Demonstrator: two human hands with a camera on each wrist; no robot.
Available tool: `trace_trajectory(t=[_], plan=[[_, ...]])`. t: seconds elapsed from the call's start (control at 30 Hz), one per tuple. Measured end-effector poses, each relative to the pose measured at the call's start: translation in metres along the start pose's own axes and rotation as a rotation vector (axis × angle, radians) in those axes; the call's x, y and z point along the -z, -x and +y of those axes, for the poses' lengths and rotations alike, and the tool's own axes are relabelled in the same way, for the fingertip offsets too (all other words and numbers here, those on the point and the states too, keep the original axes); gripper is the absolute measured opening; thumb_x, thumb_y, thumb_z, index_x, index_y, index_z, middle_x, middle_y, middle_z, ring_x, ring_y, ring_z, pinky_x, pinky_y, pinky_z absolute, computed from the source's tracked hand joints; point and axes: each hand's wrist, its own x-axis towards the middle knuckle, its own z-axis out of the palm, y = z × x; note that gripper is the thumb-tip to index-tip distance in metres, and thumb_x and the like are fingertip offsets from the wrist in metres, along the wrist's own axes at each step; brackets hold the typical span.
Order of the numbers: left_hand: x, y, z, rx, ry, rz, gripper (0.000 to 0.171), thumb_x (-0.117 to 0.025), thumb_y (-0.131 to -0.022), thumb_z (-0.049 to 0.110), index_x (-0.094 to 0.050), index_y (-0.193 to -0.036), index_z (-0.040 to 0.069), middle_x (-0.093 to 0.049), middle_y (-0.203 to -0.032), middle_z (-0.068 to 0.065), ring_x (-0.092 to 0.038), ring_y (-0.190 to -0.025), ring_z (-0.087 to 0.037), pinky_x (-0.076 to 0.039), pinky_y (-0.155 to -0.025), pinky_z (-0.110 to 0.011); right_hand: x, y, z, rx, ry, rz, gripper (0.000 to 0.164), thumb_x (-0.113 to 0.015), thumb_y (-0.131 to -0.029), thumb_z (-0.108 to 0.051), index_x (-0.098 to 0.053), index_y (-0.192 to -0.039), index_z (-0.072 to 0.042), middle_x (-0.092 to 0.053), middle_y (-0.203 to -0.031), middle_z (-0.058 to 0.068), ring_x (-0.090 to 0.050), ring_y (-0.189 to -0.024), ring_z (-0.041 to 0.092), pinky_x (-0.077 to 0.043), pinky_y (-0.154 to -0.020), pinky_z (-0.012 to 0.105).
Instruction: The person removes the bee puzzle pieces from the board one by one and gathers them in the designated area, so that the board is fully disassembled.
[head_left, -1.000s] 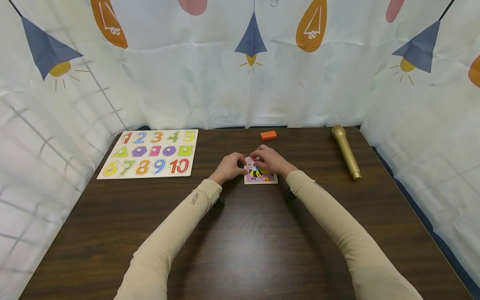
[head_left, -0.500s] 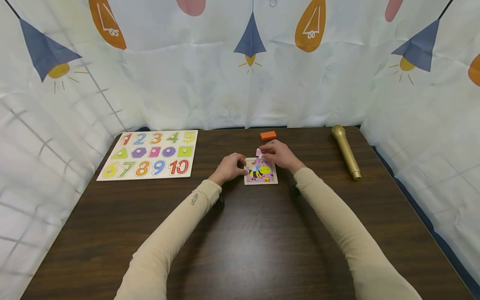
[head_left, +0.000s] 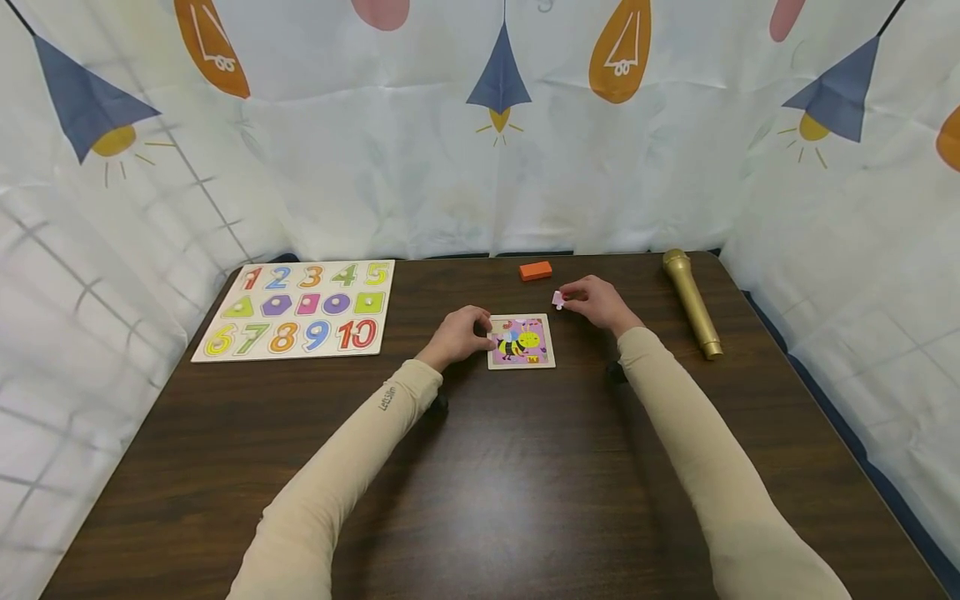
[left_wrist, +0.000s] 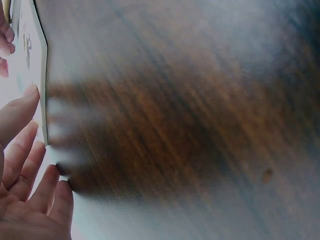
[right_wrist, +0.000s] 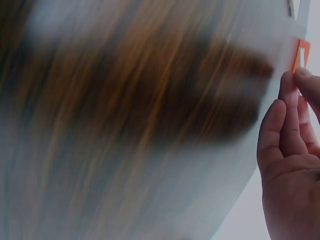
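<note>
A small square jigsaw puzzle (head_left: 528, 342) with a yellow and black bee on pink lies mid-table in a pale frame. My left hand (head_left: 456, 335) holds its left edge between thumb and fingers. In the left wrist view, the thumb meets the rim of the puzzle (left_wrist: 43, 75). To the right and beyond the puzzle, my right hand (head_left: 597, 302) pinches a small pink puzzle piece (head_left: 558, 300) between thumb and fingertips, apart from the frame. The right wrist view shows the piece (right_wrist: 301, 57) edge-on.
An orange block (head_left: 536, 271) sits near the back edge of the dark wooden table (head_left: 480, 500). On the left lies a number and shape board (head_left: 300, 308). A gold microphone (head_left: 692, 305) lies at the right. Patterned white curtains (head_left: 420, 183) surround the table.
My right hand has lifted the pink piece out of the top of the puzzle and carried it to the right. My left hand has stayed at the puzzle's left edge.
</note>
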Motion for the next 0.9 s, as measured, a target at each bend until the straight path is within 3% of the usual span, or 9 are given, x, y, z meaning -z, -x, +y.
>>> trace_trajectory(t=[0.13,0.9], plan=[[-0.0006,-0.0009,-0.0003,-0.003,-0.003,-0.002,0.025,-0.079,-0.083,0.016,-0.067,-0.1,0.002,-0.057,-0.133,-0.013,-0.051,-0.125,-0.028,-0.037,-0.108,-0.039,0.004,0.0031,0.0053,-0.038,0.008,-0.012,0.036,-0.063,-0.096,-0.014,-0.062,-0.132,-0.005,-0.052,-0.127,0.018,-0.053,-0.114,0.036,-0.045,-0.097,0.049],[0.0002,-0.0007,0.0006,-0.004,-0.018,-0.009,0.026,-0.078,-0.085,0.017,-0.067,-0.101,0.001,-0.057,-0.134,-0.013,-0.05,-0.125,-0.029,-0.037,-0.108,-0.04,0.0062,0.0034,0.0082,-0.02,0.044,-0.031,0.034,-0.06,-0.097,-0.008,-0.062,-0.131,-0.003,-0.05,-0.129,0.02,-0.052,-0.115,0.038,-0.043,-0.099,0.051]])
